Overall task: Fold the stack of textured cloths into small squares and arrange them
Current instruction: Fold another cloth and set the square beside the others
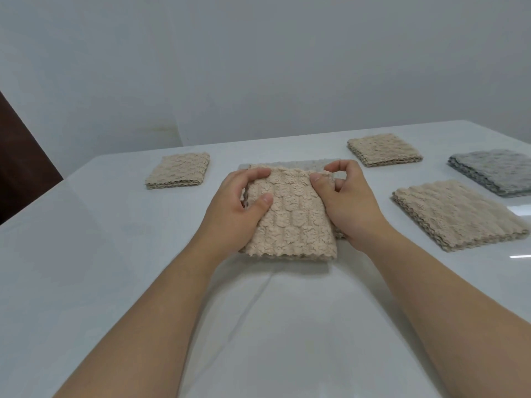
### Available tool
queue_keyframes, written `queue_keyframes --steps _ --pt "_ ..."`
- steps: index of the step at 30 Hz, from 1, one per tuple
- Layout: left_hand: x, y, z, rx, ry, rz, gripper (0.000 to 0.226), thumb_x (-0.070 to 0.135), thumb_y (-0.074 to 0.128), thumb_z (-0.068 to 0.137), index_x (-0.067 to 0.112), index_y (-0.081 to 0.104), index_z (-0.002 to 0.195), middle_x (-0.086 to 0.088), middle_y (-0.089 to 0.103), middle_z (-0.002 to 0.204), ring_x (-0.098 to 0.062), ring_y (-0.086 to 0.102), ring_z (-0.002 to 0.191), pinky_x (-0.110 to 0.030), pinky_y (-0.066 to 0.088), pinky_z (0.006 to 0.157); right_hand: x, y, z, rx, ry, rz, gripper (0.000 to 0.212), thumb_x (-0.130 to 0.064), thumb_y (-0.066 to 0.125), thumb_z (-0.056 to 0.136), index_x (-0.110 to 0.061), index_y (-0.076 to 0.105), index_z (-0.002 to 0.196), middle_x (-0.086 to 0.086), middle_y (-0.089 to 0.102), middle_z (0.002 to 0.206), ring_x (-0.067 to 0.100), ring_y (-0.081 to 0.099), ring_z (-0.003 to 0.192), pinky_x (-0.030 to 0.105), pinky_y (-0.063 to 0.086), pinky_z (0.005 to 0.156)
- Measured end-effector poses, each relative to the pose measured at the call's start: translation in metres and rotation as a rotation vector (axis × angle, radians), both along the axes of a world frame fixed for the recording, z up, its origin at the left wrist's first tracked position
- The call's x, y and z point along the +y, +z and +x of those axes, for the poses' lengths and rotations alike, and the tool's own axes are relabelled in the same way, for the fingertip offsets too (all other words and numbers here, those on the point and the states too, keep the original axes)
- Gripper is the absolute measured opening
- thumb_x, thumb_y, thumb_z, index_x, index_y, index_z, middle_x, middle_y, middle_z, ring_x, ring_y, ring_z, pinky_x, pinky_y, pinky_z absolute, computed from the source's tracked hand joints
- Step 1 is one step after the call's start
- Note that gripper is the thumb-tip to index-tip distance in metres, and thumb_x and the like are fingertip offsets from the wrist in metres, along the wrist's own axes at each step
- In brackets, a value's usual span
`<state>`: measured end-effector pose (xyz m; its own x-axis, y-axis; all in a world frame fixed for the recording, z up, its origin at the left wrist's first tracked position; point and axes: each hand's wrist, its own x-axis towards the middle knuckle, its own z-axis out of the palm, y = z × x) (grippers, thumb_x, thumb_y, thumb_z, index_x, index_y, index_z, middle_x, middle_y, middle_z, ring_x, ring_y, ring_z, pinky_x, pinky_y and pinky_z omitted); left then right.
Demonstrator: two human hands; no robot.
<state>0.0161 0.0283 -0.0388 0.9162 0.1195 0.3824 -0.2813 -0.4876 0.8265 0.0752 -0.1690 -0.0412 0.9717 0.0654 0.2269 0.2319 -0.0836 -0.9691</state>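
Pinching beige cloth [293, 219]: left hand [235, 208], right hand [347, 202] | folded square [178, 170] far-left | grey stack [494, 170] far-right

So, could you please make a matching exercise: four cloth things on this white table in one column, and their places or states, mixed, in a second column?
Things
1. beige textured cloth in the middle
2. grey folded cloth stack
3. large beige cloth stack
4. pale grey flat cloth

Places or states
A. cut off by the right frame edge
B. under another cloth, only its far edge showing
C. gripped by the left hand and the right hand
D. near right, lying free

Pairs: 1-C, 2-A, 3-D, 4-B
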Motion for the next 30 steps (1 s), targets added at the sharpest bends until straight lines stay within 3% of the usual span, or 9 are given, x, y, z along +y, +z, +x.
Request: queue_keyframes --steps 3,6,9,12,18,20,24,28,30 --pt "-0.002 0.0 0.002 0.161 0.004 -0.263 0.031 0.018 0.066 0.097 0.034 0.066 0.124 0.004 0.07 0.121 -0.02 0.073 0.104 -0.048 0.058 0.095 0.0 0.002 -0.001 0.051 0.005 -0.011 0.032 -0.042 0.064 0.096 -0.026 0.045 0.116 0.009 0.068 0.086 0.013 0.059 0.061 0.03 0.047 0.057" --pt "0.0 0.002 0.006 0.267 0.115 -0.499 0.031 0.007 0.059 0.1 0.021 0.066 0.127 -0.004 0.071 0.12 -0.018 0.075 0.097 -0.036 0.061 0.084 0.002 0.007 -0.004 0.257 0.143 0.199 0.04 -0.044 0.067 0.095 -0.024 0.046 0.123 0.006 0.071 0.094 0.013 0.065 0.062 0.028 0.052 0.055" --pt "0.006 0.003 0.009 0.307 0.211 -0.708 0.033 0.003 0.055 0.101 0.011 0.061 0.132 -0.012 0.069 0.122 -0.023 0.074 0.098 -0.032 0.062 0.077 0.003 0.007 -0.005 0.275 0.322 0.358 0.044 -0.03 0.073 0.092 -0.023 0.046 0.125 0.006 0.07 0.106 0.023 0.071 0.082 0.033 0.054 0.074" --pt "0.009 0.003 0.01 0.287 0.248 -0.826 0.036 0.002 0.055 0.101 0.008 0.057 0.136 -0.015 0.068 0.122 -0.026 0.073 0.101 -0.041 0.06 0.088 0.003 0.001 -0.005 0.16 0.36 0.242 0.056 -0.027 0.081 0.076 -0.029 0.05 0.124 0.003 0.06 0.13 0.02 0.069 0.105 0.036 0.054 0.088" --pt "0.008 0.0 0.013 0.27 0.269 -0.808 0.037 0.003 0.058 0.1 0.007 0.056 0.136 -0.015 0.071 0.115 -0.025 0.073 0.1 -0.042 0.059 0.093 0.008 -0.006 -0.008 0.004 0.289 0.053 0.052 -0.044 0.083 0.065 -0.042 0.054 0.108 -0.011 0.059 0.131 0.026 0.067 0.112 0.045 0.05 0.102" --pt "0.008 0.0 0.013 0.272 0.279 -0.762 0.037 0.006 0.059 0.1 0.008 0.056 0.137 -0.013 0.07 0.117 -0.025 0.073 0.101 -0.043 0.058 0.095 0.008 -0.006 -0.007 -0.021 0.272 0.042 0.044 -0.033 0.079 0.071 -0.042 0.054 0.106 -0.01 0.059 0.129 0.023 0.068 0.106 0.041 0.053 0.095" --pt "0.005 0.0 0.012 0.262 0.276 -0.647 0.038 0.012 0.062 0.1 0.014 0.056 0.138 -0.008 0.067 0.116 -0.022 0.07 0.102 -0.045 0.055 0.099 0.009 -0.006 -0.01 -0.12 0.179 -0.105 0.048 0.003 0.056 0.088 -0.034 0.047 0.116 -0.011 0.054 0.129 0.013 0.057 0.073 0.026 0.046 0.06" --pt "-0.002 -0.001 0.01 0.218 0.249 -0.523 0.049 0.016 0.068 0.097 0.014 0.052 0.143 0.001 0.064 0.116 -0.015 0.069 0.104 -0.03 0.055 0.095 0.012 -0.01 -0.012 -0.187 0.069 -0.215 0.047 -0.012 0.061 0.086 -0.034 0.044 0.124 -0.015 0.053 0.126 0.006 0.048 0.064 0.031 0.046 0.069" --pt "-0.003 -0.002 0.01 0.222 0.222 -0.538 0.056 0.017 0.072 0.094 0.014 0.05 0.146 0.0 0.066 0.119 -0.013 0.071 0.102 -0.031 0.056 0.094 0.012 -0.011 -0.01 -0.191 0.025 -0.223 0.046 -0.017 0.064 0.084 -0.033 0.045 0.123 -0.014 0.053 0.124 0.006 0.046 0.062 0.03 0.044 0.067"
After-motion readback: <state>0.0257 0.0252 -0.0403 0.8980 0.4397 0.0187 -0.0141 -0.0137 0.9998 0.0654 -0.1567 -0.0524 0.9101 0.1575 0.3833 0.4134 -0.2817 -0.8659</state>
